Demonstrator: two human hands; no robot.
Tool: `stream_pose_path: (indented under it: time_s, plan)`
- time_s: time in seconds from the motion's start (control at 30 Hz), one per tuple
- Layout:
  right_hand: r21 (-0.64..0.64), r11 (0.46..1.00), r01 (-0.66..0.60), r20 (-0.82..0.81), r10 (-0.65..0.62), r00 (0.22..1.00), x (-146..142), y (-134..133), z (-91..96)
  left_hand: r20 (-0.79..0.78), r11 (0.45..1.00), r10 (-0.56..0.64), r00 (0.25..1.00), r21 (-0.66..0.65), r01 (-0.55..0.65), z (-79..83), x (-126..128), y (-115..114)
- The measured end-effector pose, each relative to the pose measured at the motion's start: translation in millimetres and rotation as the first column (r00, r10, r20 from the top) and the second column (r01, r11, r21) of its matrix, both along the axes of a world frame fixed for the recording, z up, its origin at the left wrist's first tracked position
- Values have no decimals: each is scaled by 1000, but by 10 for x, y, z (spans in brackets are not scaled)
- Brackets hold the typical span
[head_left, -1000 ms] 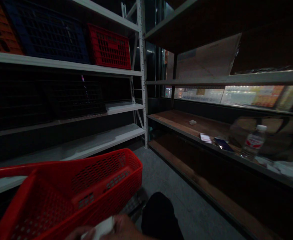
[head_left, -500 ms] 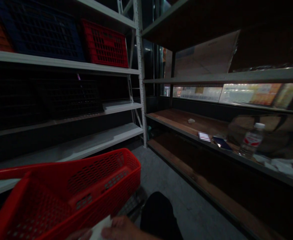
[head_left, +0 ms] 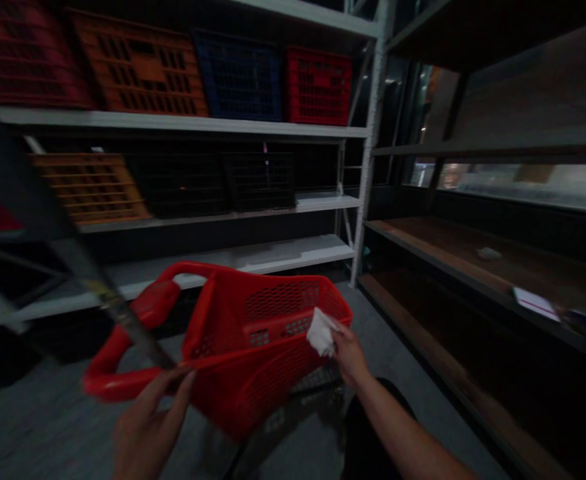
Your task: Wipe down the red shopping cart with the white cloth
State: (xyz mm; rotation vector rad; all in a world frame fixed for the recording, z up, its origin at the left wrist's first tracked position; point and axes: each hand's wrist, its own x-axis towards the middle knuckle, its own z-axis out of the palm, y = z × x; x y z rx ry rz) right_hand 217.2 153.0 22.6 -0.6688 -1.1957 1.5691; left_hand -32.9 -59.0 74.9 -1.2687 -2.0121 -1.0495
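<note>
A red plastic shopping basket [head_left: 253, 333] with a looped red handle [head_left: 123, 347] sits tilted in front of me, low in the head view. My left hand [head_left: 147, 427] grips the basket's near rim by the handle, fingers closed over the edge. My right hand [head_left: 347, 353] pinches a small crumpled white cloth [head_left: 320, 331] against the basket's right rim. My dark-clothed knee [head_left: 367, 433] shows below the right forearm.
White metal shelving [head_left: 183, 123] on the left carries red, orange, blue and black crates [head_left: 137, 63]. Dark wooden shelves [head_left: 473, 260] run along the right, with a white card [head_left: 530, 301] on one. A grey pole [head_left: 47, 220] crosses the left foreground. The floor [head_left: 33, 427] is grey.
The view has swung left and down. Both hands have come fully into sight, the right one up at the basket's right rim with the cloth, the left one on the near rim.
</note>
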Motion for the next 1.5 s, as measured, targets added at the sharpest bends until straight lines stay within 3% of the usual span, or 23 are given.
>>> stream_pose_path:
  time_s: [0.03, 0.1, 0.23, 0.27, 0.33, 0.4, 0.47, 0.57, 0.67, 0.77, 0.83, 0.9, 1.0, 1.07, 1.13, 1.2, 1.33, 1.4, 1.5]
  plan:
    - [154, 987, 50, 67, -61, 996, -47, 69, 83, -34, 1000, 14, 999, 12, -14, 25, -63, -128]
    - [425, 903, 56, 184, -147, 972, -198, 111, 213, -117, 994, 75, 990, 94, -64, 39, -198, -351]
    - [762, 633, -140, 437, -342, 832, -558, -136, 225, -161, 929, 302, 940, 273, -252, 140, -427, -519]
    - [795, 566, -218, 488, -382, 785, -639, -228, 168, -170, 935, 308, 936, 236, -265, 203, -457, -486]
    - [808, 468, -358, 559, -418, 716, -785, -411, 12, -223, 970, 242, 944, 19, -244, 349, -471, -352]
    - [810, 419, -410, 574, -427, 699, -926, -576, -136, -260, 921, 177, 949, -295, -253, 477, -445, -181]
    - [832, 395, -390, 542, -429, 723, -1105, -726, -191, -280, 818, 209, 937, -474, -324, 543, -413, -33]
    - [848, 388, -362, 505, -380, 775, -1487, -953, -38, -315, 746, 279, 907, -524, -412, 536, -411, 98]
    - [843, 401, -358, 493, -313, 812, -1888, -1133, 223, -328, 755, 305, 894, -489, -437, 494, -462, 165]
    - [872, 336, -355, 454, -286, 844, -2016, -1113, 276, -323, 772, 304, 896, -468, -430, 481, -527, 225]
    - [902, 261, -344, 414, -302, 858, -1868, -940, 136, -315, 787, 291, 903, -458, -413, 481, -570, 263]
    - [922, 222, -316, 378, -351, 857, -1583, -667, -95, -311, 803, 273, 910, -447, -393, 478, -610, 298]
    - [931, 245, -269, 355, -449, 820, -1155, -254, -423, -313, 808, 278, 908, -436, -398, 469, -655, 355]
    - [929, 285, -237, 356, -505, 787, -1061, -125, -511, -316, 805, 288, 904, -432, -407, 469, -670, 398]
    - [920, 322, -224, 371, -527, 764, -1211, -181, -446, -327, 806, 288, 900, -424, -412, 475, -681, 439]
    - [906, 345, -244, 398, -502, 768, -1563, -393, -255, -346, 811, 285, 894, -410, -417, 483, -697, 471]
    - [903, 325, -279, 397, -389, 831, -2252, -852, 152, -378, 812, 279, 883, -397, -427, 480, -771, 493]
    - [921, 263, -289, 372, -371, 851, -2294, -883, 185, -388, 808, 277, 879, -400, -432, 468, -815, 488]
    - [943, 179, -279, 330, -414, 848, -1953, -645, -29, -399, 807, 273, 875, -400, -434, 448, -865, 476]
